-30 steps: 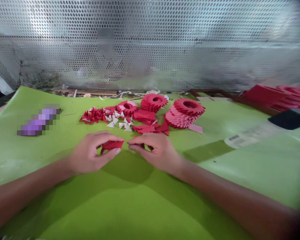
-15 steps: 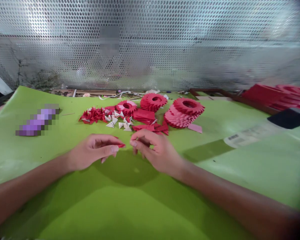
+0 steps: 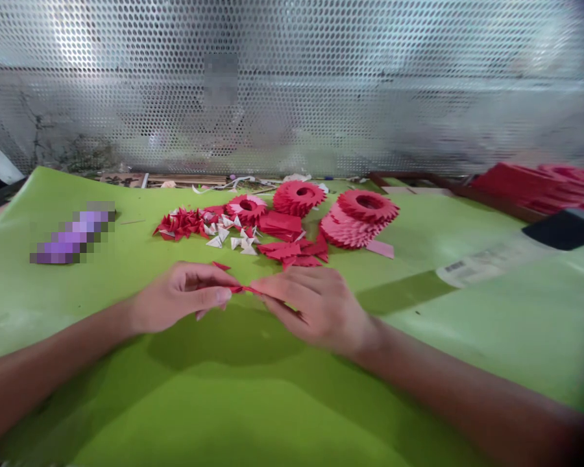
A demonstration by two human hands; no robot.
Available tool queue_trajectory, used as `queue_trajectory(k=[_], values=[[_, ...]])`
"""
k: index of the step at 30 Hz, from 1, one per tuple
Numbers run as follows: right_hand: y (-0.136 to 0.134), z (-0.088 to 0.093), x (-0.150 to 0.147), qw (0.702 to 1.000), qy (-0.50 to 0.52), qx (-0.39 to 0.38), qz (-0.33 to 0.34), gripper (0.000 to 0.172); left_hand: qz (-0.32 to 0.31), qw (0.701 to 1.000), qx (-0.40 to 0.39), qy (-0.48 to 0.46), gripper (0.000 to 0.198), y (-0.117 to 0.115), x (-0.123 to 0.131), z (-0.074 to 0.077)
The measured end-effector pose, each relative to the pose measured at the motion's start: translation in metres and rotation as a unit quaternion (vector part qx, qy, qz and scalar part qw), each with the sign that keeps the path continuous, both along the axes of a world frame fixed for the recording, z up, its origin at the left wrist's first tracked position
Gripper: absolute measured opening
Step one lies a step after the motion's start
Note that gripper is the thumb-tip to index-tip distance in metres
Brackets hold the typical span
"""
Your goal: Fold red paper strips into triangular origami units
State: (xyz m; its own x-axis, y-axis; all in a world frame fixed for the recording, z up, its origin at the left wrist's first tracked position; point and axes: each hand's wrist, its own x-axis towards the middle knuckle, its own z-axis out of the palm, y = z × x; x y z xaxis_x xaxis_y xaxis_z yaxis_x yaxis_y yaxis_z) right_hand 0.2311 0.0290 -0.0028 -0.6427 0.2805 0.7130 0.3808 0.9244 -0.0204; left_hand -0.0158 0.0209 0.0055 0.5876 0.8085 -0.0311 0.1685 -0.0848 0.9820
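Observation:
Between my two hands a small folded red paper piece (image 3: 246, 289) stretches sideways, low over the green surface. My left hand (image 3: 178, 297) pinches its left end between thumb and fingers. The fingertips of my right hand (image 3: 316, 305) are closed on its right end. Beyond the left fingers lies the tip of another red paper piece (image 3: 221, 266). Just behind the hands are loose red folded papers (image 3: 287, 251), a stack of red paper (image 3: 281, 225), white folded triangles (image 3: 243, 244) and a heap of red folded pieces (image 3: 182, 224).
Behind stand a pink-and-red ring stack (image 3: 353, 227), a red ring (image 3: 299, 198) and a smaller ring (image 3: 246, 206) of folded paper. A pixelated purple item (image 3: 75, 235) lies left. At right are a clear container with a dark cap (image 3: 564, 229) and a tray of red paper (image 3: 516, 188).
My right hand has lowered and moved its fingertips against the red paper piece, its fingers now straighter. The left hand stays nearly in place, still pinching.

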Motion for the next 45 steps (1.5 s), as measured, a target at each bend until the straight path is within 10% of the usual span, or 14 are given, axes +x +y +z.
queue_trajectory(k=[18, 29, 34, 39, 45], values=[[-0.003, 0.010, 0.003, 0.989, -0.081, 0.120, -0.018, 0.020, 0.026, 0.999, 0.009, 0.037, 0.032, -0.003, 0.002, -0.003], [0.002, 0.006, 0.007, 0.991, -0.051, 0.116, 0.037, 0.020, 0.005, 0.920, 0.367, 0.137, 0.017, -0.014, 0.009, 0.003], [0.007, 0.000, 0.000, 0.992, 0.060, -0.107, 0.002, 0.022, 0.047, 0.853, 0.498, 0.151, 0.019, -0.014, 0.008, 0.003], [-0.002, 0.007, -0.007, 0.875, 0.068, -0.480, 0.001, 0.030, 0.062, 0.788, 0.575, 0.208, 0.020, -0.013, 0.003, 0.001], [-0.007, 0.007, -0.012, 0.846, 0.051, -0.530, -0.016, 0.034, 0.058, 0.783, 0.583, 0.210, 0.019, -0.014, 0.006, 0.000]])
